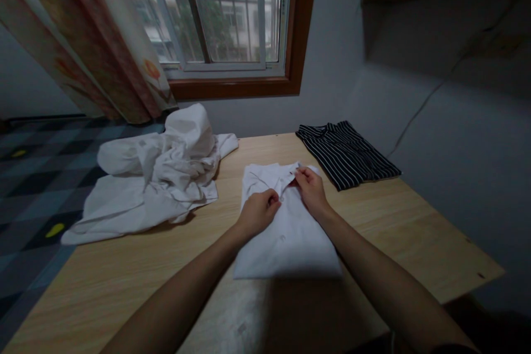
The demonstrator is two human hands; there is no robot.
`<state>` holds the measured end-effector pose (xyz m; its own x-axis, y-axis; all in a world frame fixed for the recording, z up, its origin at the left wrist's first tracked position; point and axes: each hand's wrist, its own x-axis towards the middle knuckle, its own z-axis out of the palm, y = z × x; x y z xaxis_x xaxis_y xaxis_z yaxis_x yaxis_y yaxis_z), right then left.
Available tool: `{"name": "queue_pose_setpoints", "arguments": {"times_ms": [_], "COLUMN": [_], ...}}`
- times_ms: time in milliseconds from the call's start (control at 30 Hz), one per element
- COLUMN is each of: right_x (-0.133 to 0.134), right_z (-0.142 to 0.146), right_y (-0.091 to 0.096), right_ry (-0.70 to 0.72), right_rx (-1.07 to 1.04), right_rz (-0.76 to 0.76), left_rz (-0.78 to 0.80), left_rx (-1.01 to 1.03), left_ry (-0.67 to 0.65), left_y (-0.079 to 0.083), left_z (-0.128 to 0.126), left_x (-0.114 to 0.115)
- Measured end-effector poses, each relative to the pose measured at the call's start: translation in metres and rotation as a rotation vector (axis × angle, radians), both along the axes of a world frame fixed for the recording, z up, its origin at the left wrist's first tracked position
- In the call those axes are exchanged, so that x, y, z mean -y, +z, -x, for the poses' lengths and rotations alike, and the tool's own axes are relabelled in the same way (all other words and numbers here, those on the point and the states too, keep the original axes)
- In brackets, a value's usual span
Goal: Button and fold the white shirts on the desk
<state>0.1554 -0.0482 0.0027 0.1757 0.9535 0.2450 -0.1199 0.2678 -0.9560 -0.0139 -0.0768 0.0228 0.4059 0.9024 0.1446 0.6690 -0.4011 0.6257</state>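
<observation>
A white button-up shirt (pixel 290 249), folded into a rough rectangle, lies in front of me with its collar end pointing away. My left hand (pixel 260 210) is closed at the shirt's front placket, thumb and fingertips pinching the cloth. Near the collar, my right hand (pixel 310 188) pinches the edge of the shirt between thumb and fingers, lifting it slightly. A small button shows on the placket below my hands. The exact bit of cloth in the left fingertips is partly hidden.
A crumpled heap of white cloth (pixel 166 171) lies at the left of the wooden table (pixel 385 227). A folded black-and-white striped garment (pixel 346 152) sits at the back right, near the wall. Behind are a window (pixel 232 11) and a curtain (pixel 95 38); a cord hangs along the right wall.
</observation>
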Motion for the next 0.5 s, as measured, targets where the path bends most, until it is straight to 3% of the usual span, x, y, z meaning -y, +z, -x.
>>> {"name": "queue_pose_setpoints", "arguments": {"times_ms": [133, 300, 400, 500], "right_x": [0.013, 0.031, 0.034, 0.031], "right_z": [0.005, 0.012, 0.018, 0.022], "right_y": [0.009, 0.013, 0.007, -0.002], "right_ry": [0.137, 0.062, 0.094, 0.09], "right_rx": [0.247, 0.786, 0.935, 0.922], "right_rz": [-0.12, -0.174, -0.14, -0.054], "left_rz": [-0.004, -0.068, -0.067, -0.065], "left_rx": [0.0, -0.027, 0.007, 0.031], "left_ry": [0.086, 0.278, 0.25, 0.199], "left_y": [-0.007, -0.011, -0.012, -0.011], "left_z": [0.0, 0.005, 0.009, 0.01], "left_x": [-0.006, -0.014, -0.016, -0.015]}}
